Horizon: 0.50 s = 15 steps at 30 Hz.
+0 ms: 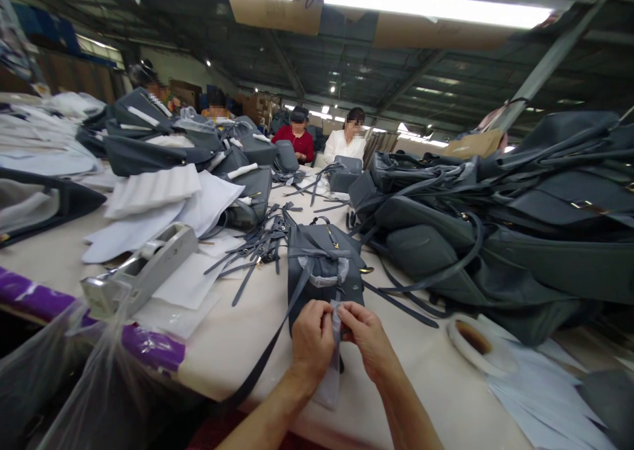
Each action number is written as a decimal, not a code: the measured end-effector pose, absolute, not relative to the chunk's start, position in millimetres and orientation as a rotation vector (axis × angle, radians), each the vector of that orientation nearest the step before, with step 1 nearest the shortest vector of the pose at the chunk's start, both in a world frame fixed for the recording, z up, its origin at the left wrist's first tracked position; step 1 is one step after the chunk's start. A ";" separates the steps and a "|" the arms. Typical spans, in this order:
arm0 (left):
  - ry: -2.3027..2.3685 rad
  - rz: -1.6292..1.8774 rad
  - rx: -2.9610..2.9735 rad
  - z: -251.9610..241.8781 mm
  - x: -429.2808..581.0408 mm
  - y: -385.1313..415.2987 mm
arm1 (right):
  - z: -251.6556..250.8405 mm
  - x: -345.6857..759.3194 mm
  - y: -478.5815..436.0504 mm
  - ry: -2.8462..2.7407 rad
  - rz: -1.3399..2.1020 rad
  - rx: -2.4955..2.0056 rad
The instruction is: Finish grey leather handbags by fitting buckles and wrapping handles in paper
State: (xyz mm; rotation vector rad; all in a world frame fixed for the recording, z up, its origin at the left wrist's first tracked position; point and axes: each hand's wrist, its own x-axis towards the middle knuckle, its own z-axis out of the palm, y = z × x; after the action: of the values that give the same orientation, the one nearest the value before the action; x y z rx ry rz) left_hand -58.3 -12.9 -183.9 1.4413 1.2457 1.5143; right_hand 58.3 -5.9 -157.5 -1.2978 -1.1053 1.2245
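A dark grey-blue handbag [324,248] with a gold zip pull lies on the table in front of me. Clear plastic film wraps its handle [324,280]. At the bag's near end, my left hand [313,336] and my right hand [364,334] pinch a translucent plastic strip [333,380] between them. The strip hangs down toward the table edge, with something dark partly behind it. A long strap [270,357] runs from the bag's left side off the near edge.
Loose buckled straps [270,238] lie left of the bag, near a tape dispenser [143,265] and white paper sheets [163,205]. Stacked bags [535,238] crowd the right, beside a tape roll [480,345]. Several people sit across the table, one in a red top [294,143].
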 end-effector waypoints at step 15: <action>0.859 1.333 0.874 -197.7 -53.3 6.3 | -162.0 56.2 0.3 -1.035 1.147 -1.368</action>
State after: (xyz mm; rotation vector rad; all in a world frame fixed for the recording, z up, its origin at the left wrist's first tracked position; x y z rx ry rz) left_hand -53.3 6.3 -197.7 0.8740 0.8595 1.3331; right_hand 56.2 0.3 -162.0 -1.3684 -1.0353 1.1475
